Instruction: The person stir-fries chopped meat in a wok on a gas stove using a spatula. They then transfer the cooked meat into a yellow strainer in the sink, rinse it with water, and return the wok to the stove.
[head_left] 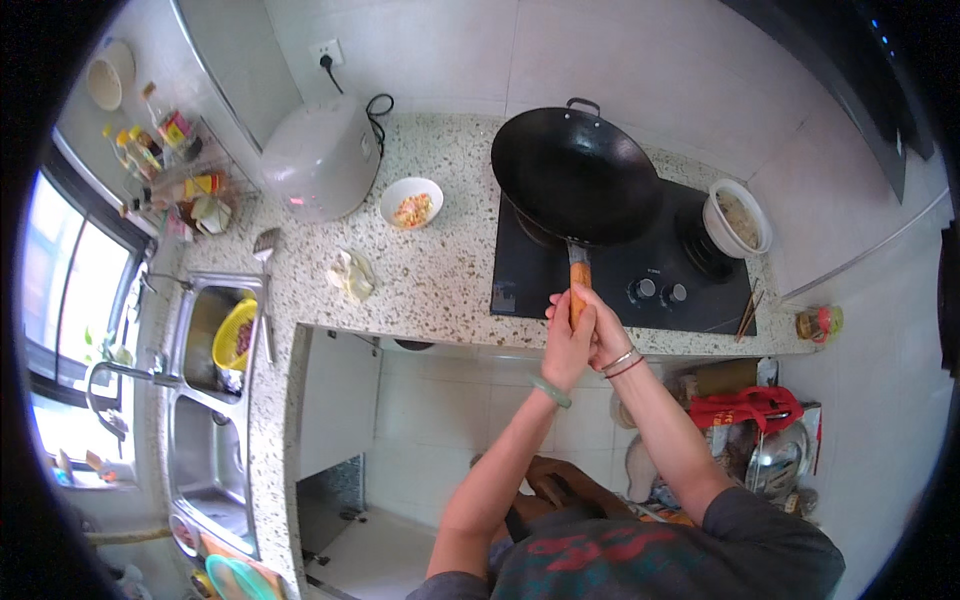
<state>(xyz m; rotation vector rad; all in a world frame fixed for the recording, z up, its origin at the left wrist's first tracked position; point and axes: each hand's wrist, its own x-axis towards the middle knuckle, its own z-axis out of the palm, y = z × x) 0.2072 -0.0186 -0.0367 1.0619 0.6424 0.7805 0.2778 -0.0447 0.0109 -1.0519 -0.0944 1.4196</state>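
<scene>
A black wok (575, 175) with a wooden handle (580, 275) sits over the left burner of the black cooktop (600, 290), tilted, its handle pointing toward me. My left hand (568, 348), with a green bangle at the wrist, is closed on the handle's near end. My right hand (604, 325) also closes round the handle, overlapping the left; a silver bracelet and red string circle that wrist. The wok's inside looks dark, with no food visible in it. Parts of the handle are hidden by my fingers.
A white pot (738, 220) of pale food stands on the right burner, chopsticks (748, 310) near it. Leftward are a bowl of chopped food (411, 204), a crumpled cloth-like item (350, 275), a rice cooker (322, 160), a spatula (265, 245) and a sink (210, 460) holding a yellow basket (228, 335).
</scene>
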